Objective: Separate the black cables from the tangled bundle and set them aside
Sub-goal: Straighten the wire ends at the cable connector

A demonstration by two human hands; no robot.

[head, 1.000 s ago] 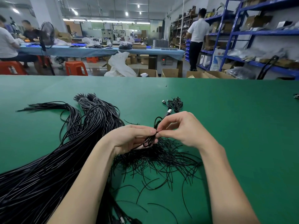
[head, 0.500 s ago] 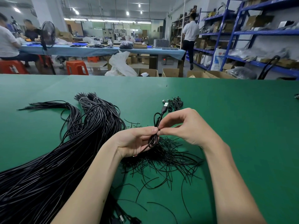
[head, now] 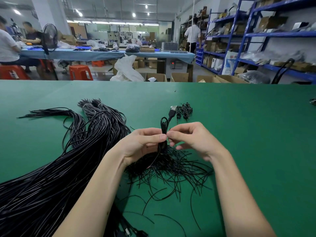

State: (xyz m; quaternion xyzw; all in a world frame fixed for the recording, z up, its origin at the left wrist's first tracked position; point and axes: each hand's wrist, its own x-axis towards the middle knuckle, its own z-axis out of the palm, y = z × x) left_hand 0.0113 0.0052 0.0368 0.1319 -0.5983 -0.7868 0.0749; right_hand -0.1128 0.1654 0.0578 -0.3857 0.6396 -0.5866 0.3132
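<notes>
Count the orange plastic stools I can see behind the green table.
3: one stool at far left under a seated person, one standing free, one under the blue table. More may be hidden.

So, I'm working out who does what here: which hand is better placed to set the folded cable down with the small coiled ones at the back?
Probably the right hand. It is nearer the small coiled cables behind it, while the left hand grips the folded cable on the big bundle side.
</notes>
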